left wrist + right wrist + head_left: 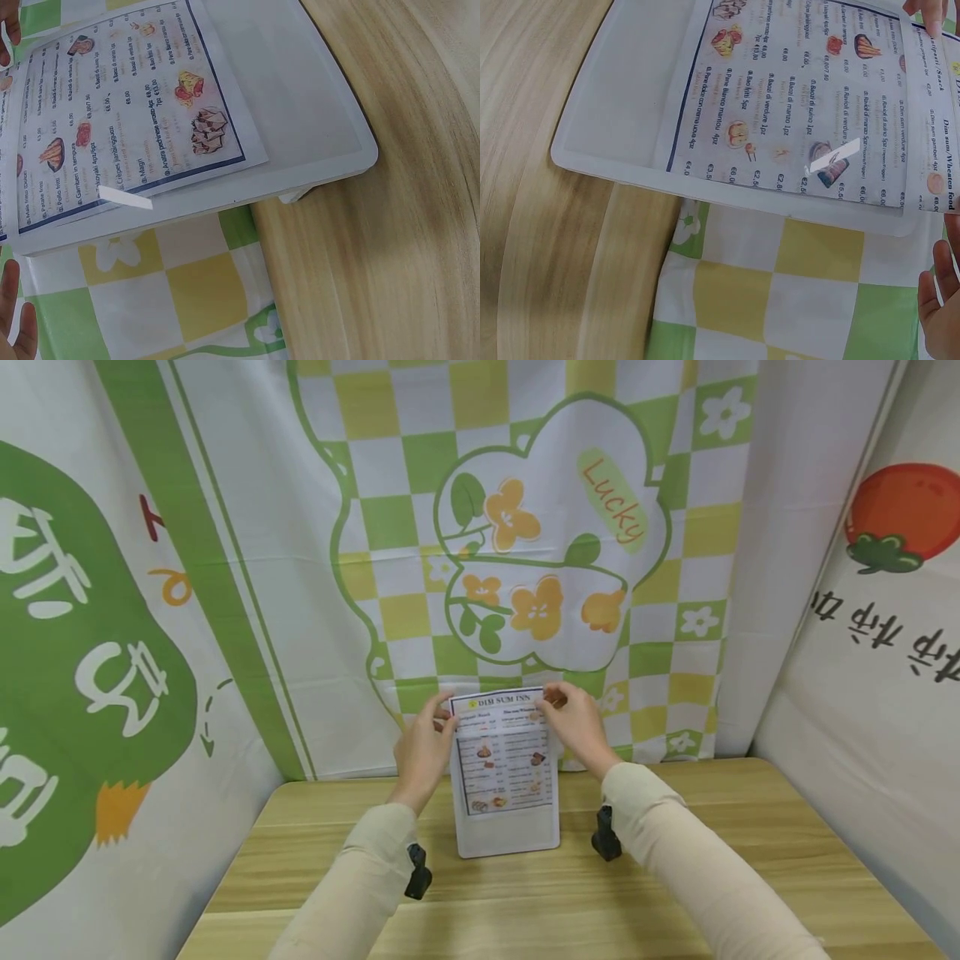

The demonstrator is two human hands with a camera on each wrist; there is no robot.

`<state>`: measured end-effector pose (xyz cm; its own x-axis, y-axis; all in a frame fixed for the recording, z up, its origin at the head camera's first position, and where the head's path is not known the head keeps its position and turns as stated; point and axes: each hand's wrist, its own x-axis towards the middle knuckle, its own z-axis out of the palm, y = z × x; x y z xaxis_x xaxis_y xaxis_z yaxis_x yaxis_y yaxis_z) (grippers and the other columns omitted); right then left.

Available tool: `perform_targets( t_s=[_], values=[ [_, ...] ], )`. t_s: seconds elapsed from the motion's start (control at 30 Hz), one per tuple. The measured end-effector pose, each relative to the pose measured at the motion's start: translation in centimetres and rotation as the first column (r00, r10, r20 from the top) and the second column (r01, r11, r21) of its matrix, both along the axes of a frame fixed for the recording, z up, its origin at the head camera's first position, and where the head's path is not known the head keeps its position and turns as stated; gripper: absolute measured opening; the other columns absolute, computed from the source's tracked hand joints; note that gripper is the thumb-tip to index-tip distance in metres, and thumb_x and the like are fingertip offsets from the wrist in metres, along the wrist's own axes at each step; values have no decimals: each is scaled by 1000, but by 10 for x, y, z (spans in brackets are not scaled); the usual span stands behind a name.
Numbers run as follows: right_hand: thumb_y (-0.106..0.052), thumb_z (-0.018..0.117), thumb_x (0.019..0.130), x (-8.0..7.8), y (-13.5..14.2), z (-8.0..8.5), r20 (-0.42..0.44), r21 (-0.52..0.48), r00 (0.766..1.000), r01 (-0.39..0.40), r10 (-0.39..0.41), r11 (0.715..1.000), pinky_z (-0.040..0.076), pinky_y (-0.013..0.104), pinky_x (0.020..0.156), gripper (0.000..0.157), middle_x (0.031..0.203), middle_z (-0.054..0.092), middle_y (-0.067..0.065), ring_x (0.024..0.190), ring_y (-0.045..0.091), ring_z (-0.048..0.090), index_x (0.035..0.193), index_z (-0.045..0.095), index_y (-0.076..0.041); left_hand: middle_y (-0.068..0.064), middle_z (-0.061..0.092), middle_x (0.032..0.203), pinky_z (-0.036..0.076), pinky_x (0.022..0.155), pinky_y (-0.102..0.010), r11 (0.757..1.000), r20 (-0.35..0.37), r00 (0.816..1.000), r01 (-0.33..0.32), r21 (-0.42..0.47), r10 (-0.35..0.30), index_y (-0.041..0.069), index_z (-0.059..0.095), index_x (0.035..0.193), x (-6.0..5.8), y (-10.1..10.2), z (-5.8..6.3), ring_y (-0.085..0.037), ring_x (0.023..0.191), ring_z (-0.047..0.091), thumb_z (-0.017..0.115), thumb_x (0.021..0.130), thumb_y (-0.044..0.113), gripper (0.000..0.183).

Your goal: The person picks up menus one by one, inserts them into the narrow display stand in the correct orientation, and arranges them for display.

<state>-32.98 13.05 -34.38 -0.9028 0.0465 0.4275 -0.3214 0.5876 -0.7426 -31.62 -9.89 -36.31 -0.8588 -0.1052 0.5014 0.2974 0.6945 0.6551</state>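
A printed menu sheet (504,760) headed "DIM SUM INN" lies against a white menu stand (510,837) that stands upright on the table. Most of the sheet looks hazy, as if behind a clear front with a streak of glare; its top strip sticks out above the stand's upper edge. My left hand (423,750) pinches the sheet's upper left corner. At the upper right corner, my right hand (579,727) pinches it between thumb and fingers. A bare white band of the stand shows below the sheet. Part of the stand's foot (296,193) shows behind it.
The wooden table (315,860) ends at a hanging cloth (420,635) with green, yellow and white checks, close behind the stand. Printed cloth walls rise on both sides. A black wrist device (606,833) is on my right wrist and another (417,872) on my left.
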Motion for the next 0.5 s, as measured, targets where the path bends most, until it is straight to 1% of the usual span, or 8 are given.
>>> perform_targets(
  t_s=[0.1, 0.27, 0.37, 0.5],
  values=[
    [-15, 70, 93, 2, 0, 1, -3, 7, 1000, -6, 6, 1000, 51, 40, 83, 26, 100, 69, 11, 93, 26, 62, 115, 68, -2, 1, 72, 108, 45, 57, -31, 1000, 2, 1000, -2, -2, 2, 21, 58, 137, 0, 0, 0, -18, 83, 66, 66, 97, 23, 41],
    [-16, 71, 92, 5, 0, -3, 8, 24, 1000, -12, 12, 1000, 50, 41, 84, 24, 99, 69, 10, 94, 26, 62, 112, 68, -2, 1, 71, 112, 46, 59, -33, 1000, 5, 1000, -4, 15, 4, 22, 58, 137, 0, 0, 3, -18, 86, 67, 65, 97, 23, 41],
    [-16, 71, 93, 5, 0, -5, 19, 23, 1000, -11, 10, 1000, 50, 40, 84, 24, 99, 69, 11, 94, 26, 62, 112, 68, -2, 1, 72, 109, 47, 63, -35, 1000, 0, 1000, -2, 26, 2, 21, 61, 133, 0, 0, 4, -18, 86, 68, 66, 96, 23, 38],
    [-15, 71, 93, 5, 1, -7, 12, 18, 1000, -10, 10, 1000, 51, 40, 84, 23, 99, 69, 10, 92, 25, 62, 112, 69, -3, 2, 72, 104, 47, 63, -36, 1000, -12, 1000, 2, 22, -2, 21, 66, 124, 1, -1, 2, -17, 84, 68, 68, 95, 22, 29]
  ],
)
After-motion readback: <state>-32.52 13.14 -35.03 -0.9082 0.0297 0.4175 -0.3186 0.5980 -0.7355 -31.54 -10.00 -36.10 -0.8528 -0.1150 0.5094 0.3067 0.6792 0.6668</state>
